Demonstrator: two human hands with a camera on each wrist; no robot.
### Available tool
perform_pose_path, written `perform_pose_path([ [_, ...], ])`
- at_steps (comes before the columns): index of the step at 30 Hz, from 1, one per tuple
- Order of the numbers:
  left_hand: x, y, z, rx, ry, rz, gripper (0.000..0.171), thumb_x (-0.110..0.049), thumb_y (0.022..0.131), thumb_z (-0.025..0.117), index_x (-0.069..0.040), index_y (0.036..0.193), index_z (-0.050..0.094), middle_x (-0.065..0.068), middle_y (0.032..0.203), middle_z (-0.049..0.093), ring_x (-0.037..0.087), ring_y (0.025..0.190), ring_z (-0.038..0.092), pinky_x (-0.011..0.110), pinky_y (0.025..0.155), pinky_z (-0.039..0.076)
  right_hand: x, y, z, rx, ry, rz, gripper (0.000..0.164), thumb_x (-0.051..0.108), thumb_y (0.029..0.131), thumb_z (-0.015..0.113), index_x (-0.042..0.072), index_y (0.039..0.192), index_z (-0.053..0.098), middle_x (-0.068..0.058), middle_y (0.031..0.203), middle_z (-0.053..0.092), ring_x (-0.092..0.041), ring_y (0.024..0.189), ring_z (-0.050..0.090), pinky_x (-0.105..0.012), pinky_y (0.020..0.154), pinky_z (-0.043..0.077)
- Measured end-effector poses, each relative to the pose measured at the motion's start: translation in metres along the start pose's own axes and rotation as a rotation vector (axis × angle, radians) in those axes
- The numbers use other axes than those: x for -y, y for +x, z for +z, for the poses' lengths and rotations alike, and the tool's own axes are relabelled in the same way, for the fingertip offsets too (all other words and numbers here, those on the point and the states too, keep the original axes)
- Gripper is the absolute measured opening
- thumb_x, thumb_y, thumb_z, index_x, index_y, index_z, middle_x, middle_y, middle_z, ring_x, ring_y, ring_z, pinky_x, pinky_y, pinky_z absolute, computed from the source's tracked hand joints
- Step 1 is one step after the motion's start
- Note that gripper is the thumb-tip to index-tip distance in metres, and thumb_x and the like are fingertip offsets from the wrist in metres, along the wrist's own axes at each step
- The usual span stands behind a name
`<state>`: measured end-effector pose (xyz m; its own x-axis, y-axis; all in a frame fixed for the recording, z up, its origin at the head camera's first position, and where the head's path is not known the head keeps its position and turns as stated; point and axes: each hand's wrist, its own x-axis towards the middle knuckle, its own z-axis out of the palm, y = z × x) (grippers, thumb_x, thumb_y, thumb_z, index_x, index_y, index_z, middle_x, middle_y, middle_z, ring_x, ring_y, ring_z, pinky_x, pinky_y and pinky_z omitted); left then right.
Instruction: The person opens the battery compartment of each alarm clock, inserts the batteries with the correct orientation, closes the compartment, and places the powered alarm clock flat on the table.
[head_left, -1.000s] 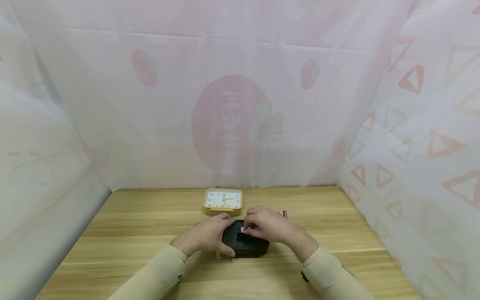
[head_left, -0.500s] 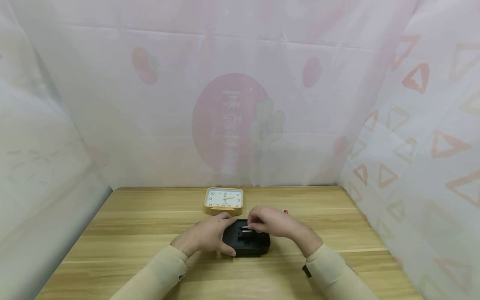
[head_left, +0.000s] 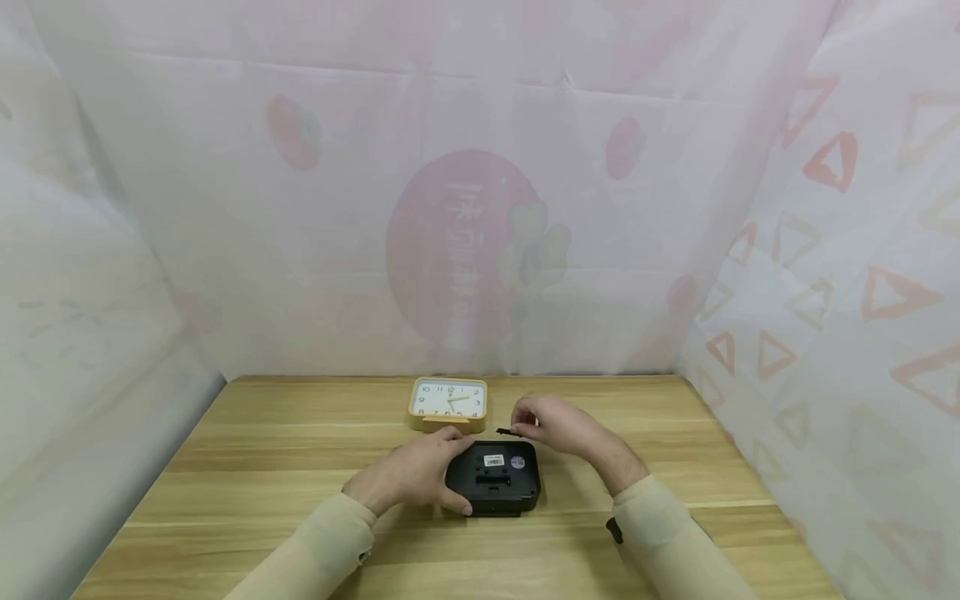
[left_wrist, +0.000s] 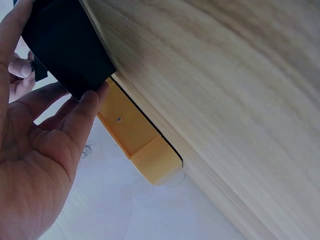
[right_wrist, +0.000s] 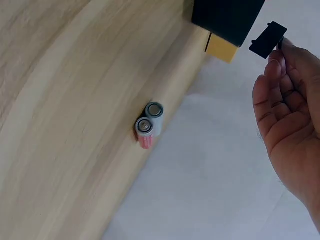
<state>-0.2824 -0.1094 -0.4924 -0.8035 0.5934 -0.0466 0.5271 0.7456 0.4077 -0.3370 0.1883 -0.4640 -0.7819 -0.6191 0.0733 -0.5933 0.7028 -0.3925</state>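
A black clock lies on its front in the head view, its back facing up with a white label, a round sticker and a bare battery slot. My left hand grips its left side, thumb at the near edge and fingers at the far edge. In the left wrist view the fingertips press against the black casing. Just beyond the clock's far right corner, my right hand pinches a small black battery cover. Its little tabs show along one edge in the right wrist view.
A yellow clock with a white dial stands behind the black one. Two batteries, one with red on it, stand side by side on the wooden table. Printed cloth walls enclose the table's back and sides.
My right hand has lifted the battery cover off the black clock's back and moved it up and right, baring the slot and stickers. The left hand keeps its hold.
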Motion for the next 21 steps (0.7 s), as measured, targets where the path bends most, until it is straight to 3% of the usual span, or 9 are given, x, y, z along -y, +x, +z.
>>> perform_pose_path([
  [21, -0.003, -0.001, 0.000, 0.001, 0.011, -0.009, 0.113, -0.057, 0.082, 0.107, -0.006, 0.171, 0.060, 0.011, 0.159, 0.068, 0.025, 0.132, 0.071, 0.053, 0.119, 0.064, -0.048, 0.019, 0.004, 0.046, 0.023, 0.153, 0.011, 0.015, 0.114, 0.078, 0.014, 0.104, 0.083, 0.003, 0.097, 0.080, -0.007, 0.084, 0.066, -0.029, 0.080, 0.062],
])
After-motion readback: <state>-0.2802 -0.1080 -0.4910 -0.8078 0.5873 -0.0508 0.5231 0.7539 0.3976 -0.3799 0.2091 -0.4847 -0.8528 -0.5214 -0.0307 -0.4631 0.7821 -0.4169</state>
